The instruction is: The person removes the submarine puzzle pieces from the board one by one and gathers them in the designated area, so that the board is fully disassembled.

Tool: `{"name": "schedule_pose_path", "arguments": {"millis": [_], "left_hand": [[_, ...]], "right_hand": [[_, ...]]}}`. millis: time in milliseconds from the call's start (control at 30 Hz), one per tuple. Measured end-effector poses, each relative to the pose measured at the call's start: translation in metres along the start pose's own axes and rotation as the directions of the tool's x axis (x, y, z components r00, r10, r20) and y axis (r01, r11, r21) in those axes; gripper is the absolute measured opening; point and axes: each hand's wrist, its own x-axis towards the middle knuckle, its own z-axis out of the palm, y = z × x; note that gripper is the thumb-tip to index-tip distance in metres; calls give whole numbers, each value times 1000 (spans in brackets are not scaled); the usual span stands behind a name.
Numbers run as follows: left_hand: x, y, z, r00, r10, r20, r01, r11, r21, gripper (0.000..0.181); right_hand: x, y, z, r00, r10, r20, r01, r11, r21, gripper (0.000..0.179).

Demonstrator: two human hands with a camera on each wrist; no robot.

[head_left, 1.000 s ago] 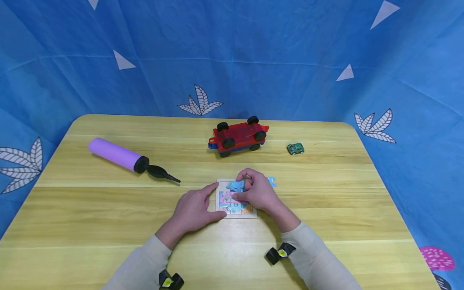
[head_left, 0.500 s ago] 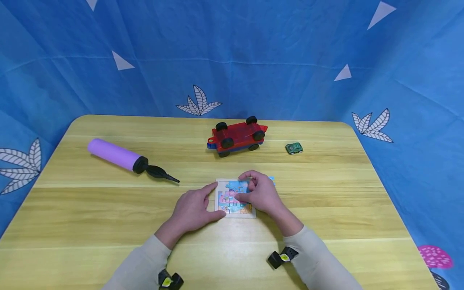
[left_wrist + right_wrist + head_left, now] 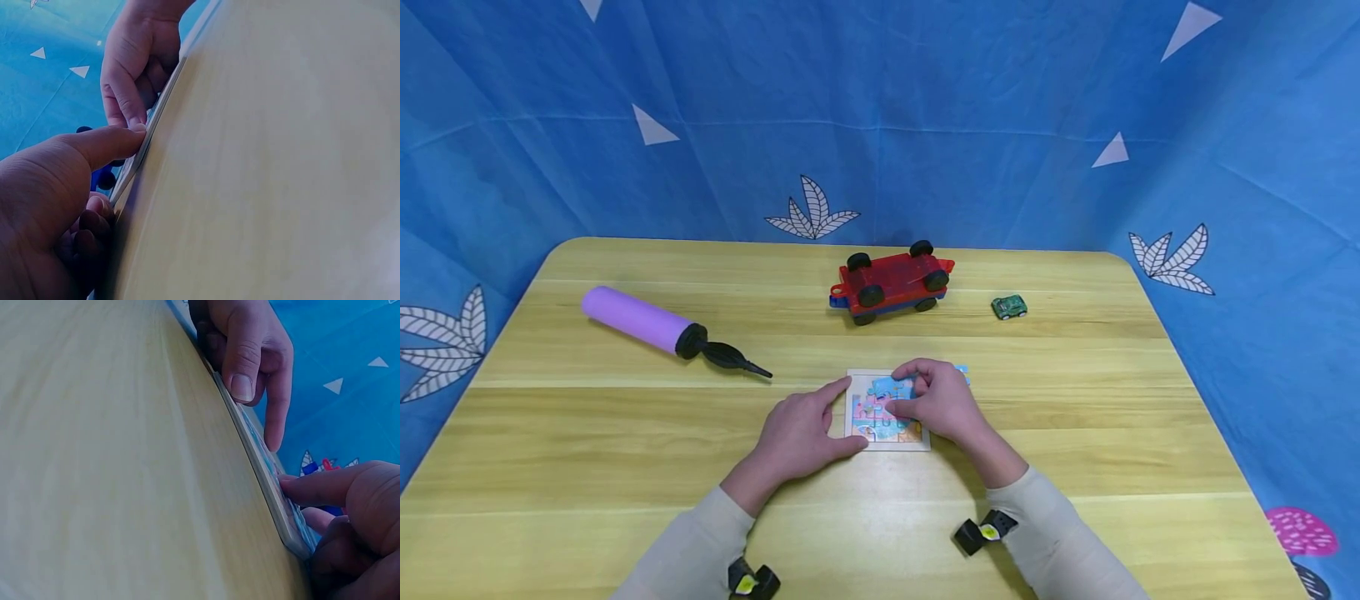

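Note:
A small jigsaw puzzle in a pale frame (image 3: 889,447) lies on the table, with pink, blue and orange pieces in it. My left hand (image 3: 801,433) holds the frame's left side, its forefinger at the upper left corner and its thumb at the lower left. Over the right part of the puzzle, my right hand (image 3: 938,400) pinches a blue puzzle piece (image 3: 886,387) between thumb and forefinger. That piece sits slightly askew at the top of the frame. Behind the right hand, a loose blue puzzle piece (image 3: 962,372) is mostly hidden.
A red and blue toy vehicle base (image 3: 895,282) with black wheels stands behind the puzzle. Farther right is a small green toy car (image 3: 1009,307). A purple hand pump (image 3: 640,319) with a black nozzle lies on the left of the wooden table (image 3: 625,467).
The blue piece under my right fingers has turned slightly and now sits tilted. My right fingers have shifted a little to the right and toward me. My left hand stays in place.

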Motion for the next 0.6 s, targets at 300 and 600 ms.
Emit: {"name": "schedule_pose_path", "arguments": {"millis": [300,600], "left_hand": [[0,0,-1,1000,6,-1,-6,1000,7,88],[0,0,-1,1000,11,-5,-11,1000,5,87]], "right_hand": [[2,1,-1,999,-4,33,4,1000,11,33],[4,0,-4,995,-26,96,26,1000,-1,27]]}}
